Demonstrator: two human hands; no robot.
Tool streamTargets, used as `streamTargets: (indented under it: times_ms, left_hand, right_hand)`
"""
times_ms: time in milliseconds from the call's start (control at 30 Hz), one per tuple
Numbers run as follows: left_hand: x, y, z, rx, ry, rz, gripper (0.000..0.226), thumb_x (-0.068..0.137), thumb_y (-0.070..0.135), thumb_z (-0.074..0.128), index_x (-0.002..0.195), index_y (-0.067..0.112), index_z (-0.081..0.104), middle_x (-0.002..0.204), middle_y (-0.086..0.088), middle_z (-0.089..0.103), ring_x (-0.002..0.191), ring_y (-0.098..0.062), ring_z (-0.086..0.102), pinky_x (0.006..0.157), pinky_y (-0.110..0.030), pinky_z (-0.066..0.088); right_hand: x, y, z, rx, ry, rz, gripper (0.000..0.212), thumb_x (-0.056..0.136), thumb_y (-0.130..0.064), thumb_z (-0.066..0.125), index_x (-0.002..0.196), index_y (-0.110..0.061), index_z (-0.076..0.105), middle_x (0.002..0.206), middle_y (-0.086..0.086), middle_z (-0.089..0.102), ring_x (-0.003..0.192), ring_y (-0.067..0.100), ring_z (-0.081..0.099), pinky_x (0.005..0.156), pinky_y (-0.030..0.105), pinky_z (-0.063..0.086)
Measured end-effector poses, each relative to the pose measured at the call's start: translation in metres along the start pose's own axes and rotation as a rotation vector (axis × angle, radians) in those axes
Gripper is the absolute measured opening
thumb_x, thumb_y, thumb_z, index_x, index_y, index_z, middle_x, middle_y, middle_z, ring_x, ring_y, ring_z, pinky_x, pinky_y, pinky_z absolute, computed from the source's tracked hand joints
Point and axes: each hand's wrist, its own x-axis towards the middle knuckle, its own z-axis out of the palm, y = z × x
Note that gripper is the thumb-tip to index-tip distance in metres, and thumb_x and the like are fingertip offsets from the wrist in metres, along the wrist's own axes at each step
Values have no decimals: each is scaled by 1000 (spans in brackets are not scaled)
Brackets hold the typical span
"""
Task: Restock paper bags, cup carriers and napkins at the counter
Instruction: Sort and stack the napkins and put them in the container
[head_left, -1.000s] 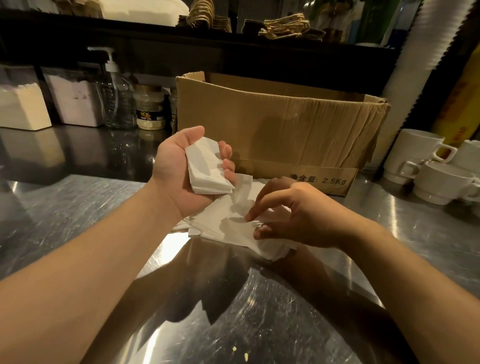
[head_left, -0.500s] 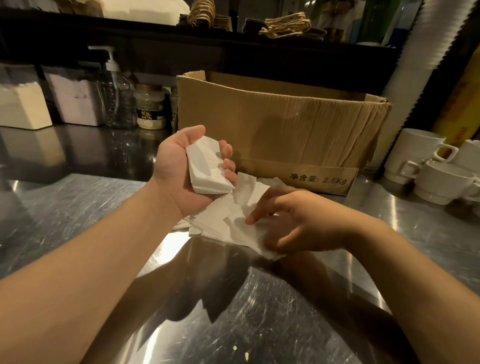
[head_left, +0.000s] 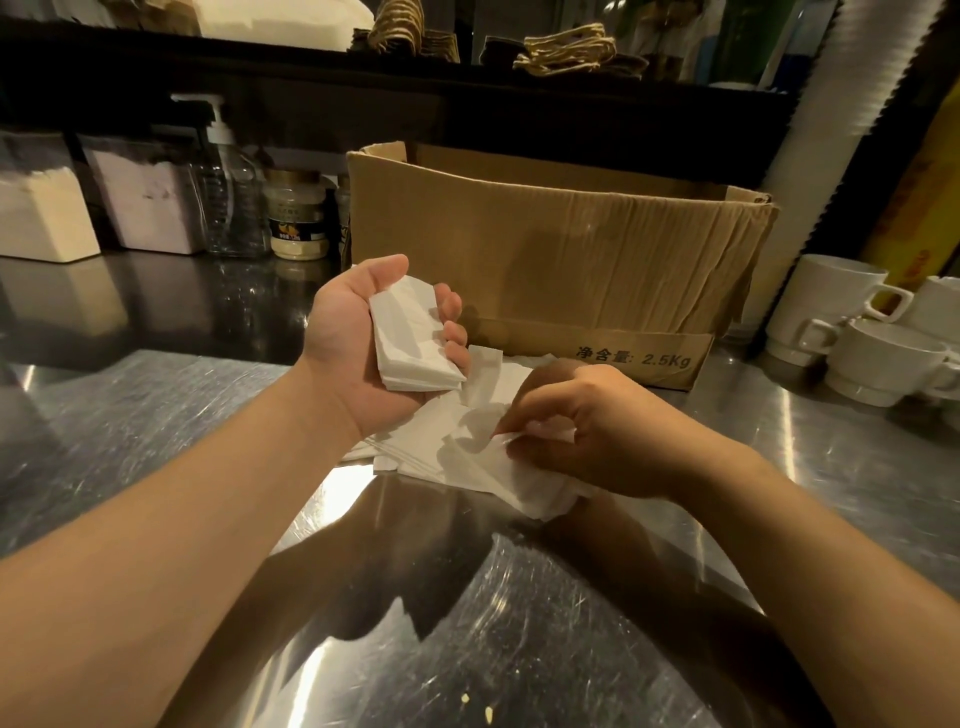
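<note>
My left hand (head_left: 353, 343) is raised palm-up above the steel counter and grips a small stack of folded white napkins (head_left: 410, 338), fingers curled over its right edge. Below and to the right, a loose pile of white napkins (head_left: 441, 441) lies spread on the counter (head_left: 156, 415). My right hand (head_left: 582, 426) rests on the pile's right side and pinches the edge of a napkin between thumb and fingertips. Part of the pile is hidden under that hand.
An open brown cardboard box (head_left: 561, 260) stands just behind the napkins. White cups (head_left: 872, 353) are stacked at the right. A pump bottle (head_left: 228, 197), a jar (head_left: 298, 218) and powder containers (head_left: 145, 202) line the back left. A dark shelf (head_left: 467, 78) above holds bundled paper items.
My right hand has shifted its fingers on the loose pile and now pinches a napkin edge, lifting it slightly. The left hand keeps its stack in the same place.
</note>
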Motion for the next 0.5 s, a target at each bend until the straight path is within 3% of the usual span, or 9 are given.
streamTargets:
  times_ms: [100, 233, 400, 500]
  left_hand:
    - [0, 0, -1, 11, -21, -11, 45, 82, 43, 60, 117, 14, 56, 92, -6, 62, 70, -17, 55, 67, -27, 49]
    - [-2, 0, -1, 66, -69, -39, 50, 79, 41, 64, 120, 14, 57, 96, -8, 62, 75, -19, 56, 74, -30, 48]
    - [-3, 0, 1, 159, -87, -41, 51, 77, 31, 64, 125, 15, 57, 99, -8, 65, 79, -19, 59, 80, -34, 51]
    - [-2, -1, 0, 243, -91, -27, 52, 80, 29, 65, 131, 17, 58, 106, -8, 65, 95, -23, 62, 100, -40, 49]
  right_hand:
    - [-1, -4, -2, -7, 130, -32, 24, 88, -46, 62, 106, -36, 74, 103, -16, 60, 98, 5, 54, 81, 30, 54]
    - [-7, -4, -10, 216, 292, -46, 16, 86, -32, 67, 102, -29, 71, 95, -13, 69, 90, 11, 66, 77, 30, 59]
    - [-10, -9, -22, 900, 171, 35, 5, 90, -19, 71, 86, -18, 73, 86, 2, 71, 84, 16, 67, 76, 29, 58]
    - [-9, -12, -23, 1102, 140, 77, 12, 86, -18, 64, 78, -20, 73, 87, 3, 68, 86, 16, 65, 76, 28, 56]
